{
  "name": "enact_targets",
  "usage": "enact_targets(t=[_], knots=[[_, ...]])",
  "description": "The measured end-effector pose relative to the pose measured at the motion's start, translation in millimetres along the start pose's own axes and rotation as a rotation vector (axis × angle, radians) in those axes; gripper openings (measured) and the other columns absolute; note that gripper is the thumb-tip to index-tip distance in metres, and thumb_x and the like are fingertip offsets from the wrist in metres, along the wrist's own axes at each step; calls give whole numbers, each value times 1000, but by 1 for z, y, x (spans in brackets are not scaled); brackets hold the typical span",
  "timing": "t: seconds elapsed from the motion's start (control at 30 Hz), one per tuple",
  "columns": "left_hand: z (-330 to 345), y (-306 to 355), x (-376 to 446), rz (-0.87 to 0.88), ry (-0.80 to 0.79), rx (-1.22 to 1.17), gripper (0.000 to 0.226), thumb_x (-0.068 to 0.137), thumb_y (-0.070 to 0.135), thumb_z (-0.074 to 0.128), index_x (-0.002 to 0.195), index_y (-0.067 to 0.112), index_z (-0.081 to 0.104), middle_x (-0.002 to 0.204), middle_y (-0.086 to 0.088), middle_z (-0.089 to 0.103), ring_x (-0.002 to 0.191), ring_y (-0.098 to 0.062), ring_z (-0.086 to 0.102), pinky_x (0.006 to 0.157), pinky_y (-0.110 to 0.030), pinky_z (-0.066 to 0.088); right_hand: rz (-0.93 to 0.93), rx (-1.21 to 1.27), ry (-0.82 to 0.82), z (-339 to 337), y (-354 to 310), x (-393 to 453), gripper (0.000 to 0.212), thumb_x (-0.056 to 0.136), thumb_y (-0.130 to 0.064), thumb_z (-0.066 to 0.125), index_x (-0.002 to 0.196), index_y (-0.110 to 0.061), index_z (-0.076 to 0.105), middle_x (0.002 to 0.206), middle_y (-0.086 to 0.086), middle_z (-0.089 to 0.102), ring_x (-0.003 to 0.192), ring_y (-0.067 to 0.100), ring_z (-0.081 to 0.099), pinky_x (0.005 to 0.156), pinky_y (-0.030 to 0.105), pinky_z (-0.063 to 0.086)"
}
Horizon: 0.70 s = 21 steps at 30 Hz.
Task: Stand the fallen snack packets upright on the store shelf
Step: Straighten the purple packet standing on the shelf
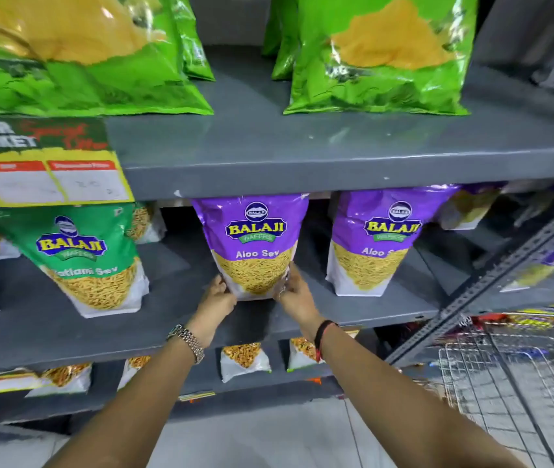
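A purple Aloo Sev packet (255,244) stands upright in the middle of the grey middle shelf (49,325). My left hand (216,300) grips its lower left corner and my right hand (294,290) grips its lower right corner. A second purple Aloo Sev packet (373,241) stands upright to its right. To the left a green Ratlami Sev packet (93,261) stands upright too. More packets behind them are partly hidden.
Large green packets (79,52) stand on the upper shelf (302,157), which has a price tag (46,163) at its left edge. Small packets (245,359) sit on the lower shelf. A wire basket (522,393) is at the lower right beside a slotted metal upright (491,282).
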<state>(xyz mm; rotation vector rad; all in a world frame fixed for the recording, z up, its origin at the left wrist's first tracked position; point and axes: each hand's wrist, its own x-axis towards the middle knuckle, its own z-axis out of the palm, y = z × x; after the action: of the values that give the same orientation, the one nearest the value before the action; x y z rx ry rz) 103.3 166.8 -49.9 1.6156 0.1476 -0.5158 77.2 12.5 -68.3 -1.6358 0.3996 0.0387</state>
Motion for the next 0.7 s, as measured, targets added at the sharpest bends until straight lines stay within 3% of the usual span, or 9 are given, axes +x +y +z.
enact_targets(t=[0.1,0.2,0.27,0.43,0.57,0.7], knots=[[12,7,2,-36,-42,-47,54,86,-6,35,133,20,37,135,1,48,123,-19,46,98,-34,36,4,13,-8,-17,3,6,59,84,0,43,140,-16,33,121,5,54,102,17,51,74,20,41],[24,17,1,-45,-35,-96,58,89,-7,34,141,18,30,130,4,44,120,-19,45,108,-38,32,19,18,-6,-35,1,9,66,83,13,42,142,-14,29,131,11,53,115,25,53,84,31,48],[31,21,-1,-43,-20,-103,58,89,-7,35,142,16,30,129,2,44,120,-19,45,109,-39,32,7,16,-25,-41,0,8,73,80,18,43,143,-14,28,139,8,50,125,25,49,91,34,47],[33,18,-6,-48,3,-97,61,89,-5,37,144,18,25,131,3,45,124,-22,47,108,-40,34,1,30,-88,-47,0,3,76,77,22,39,143,-15,30,136,7,51,128,26,47,83,26,43],[36,18,-10,-49,20,-87,60,91,-3,38,145,18,24,131,1,46,119,-21,48,107,-40,37,6,23,-123,-54,-3,-2,76,79,23,37,144,-15,25,146,7,40,136,23,36,94,32,42],[41,14,-14,-31,7,-84,61,91,-3,37,146,17,21,132,2,43,122,-19,46,107,-38,36,29,145,-146,-61,-15,-8,72,83,26,32,145,-8,20,150,12,33,137,30,34,66,15,44]])
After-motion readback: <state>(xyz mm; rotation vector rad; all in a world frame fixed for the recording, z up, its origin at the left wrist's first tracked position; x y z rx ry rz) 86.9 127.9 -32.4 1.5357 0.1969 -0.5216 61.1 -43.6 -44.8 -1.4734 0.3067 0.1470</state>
